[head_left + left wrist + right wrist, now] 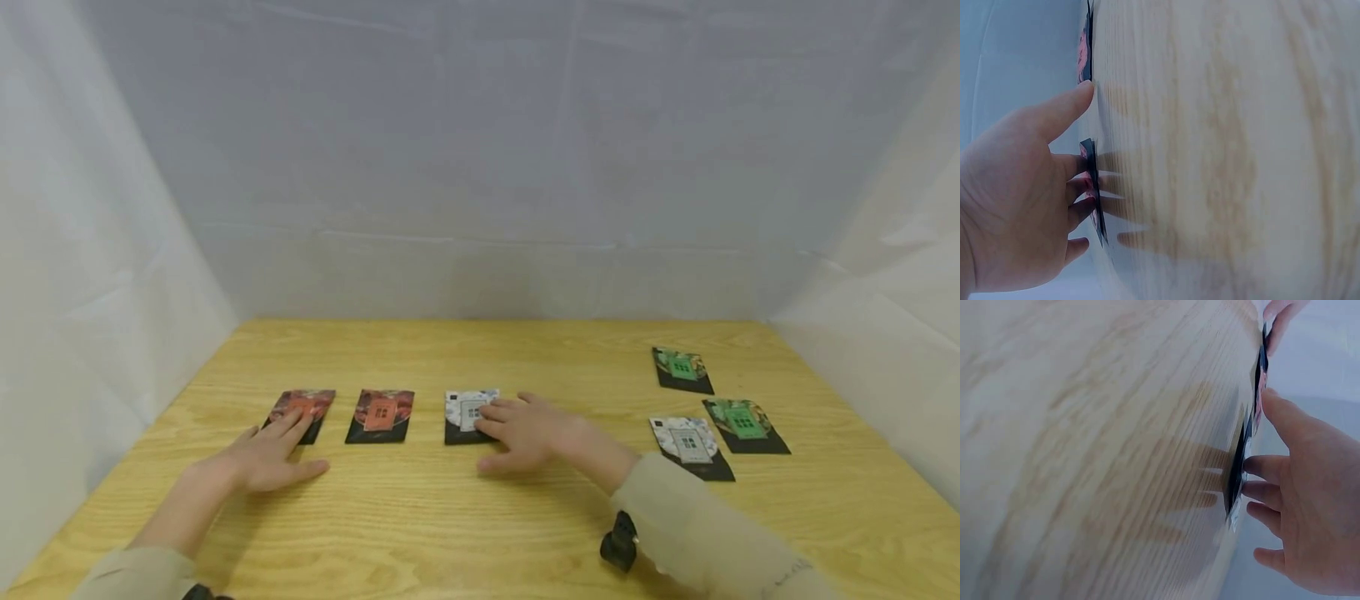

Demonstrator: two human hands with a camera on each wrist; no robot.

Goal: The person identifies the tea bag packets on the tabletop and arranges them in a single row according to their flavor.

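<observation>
At the left of the head view, my left hand (266, 461) rests its straight fingertips on a red-and-black packet (321, 404). In the left wrist view the same fingers touch that packet (1092, 194), the thumb held apart from it. A second red packet (381, 415) lies just to the right, untouched. My right hand (528, 433) lays its extended fingers on the right side of a white-and-black packet (459, 421), covering part of it. The right wrist view shows the fingertips against this packet (1238, 472), thumb spread away. Neither hand is curled round anything.
On the right of the wooden table (420, 533) lie another white packet (692, 448) and two green packets, one farther back (682, 369) and one nearer (746, 425). White sheeting (480, 167) hangs behind and on both sides.
</observation>
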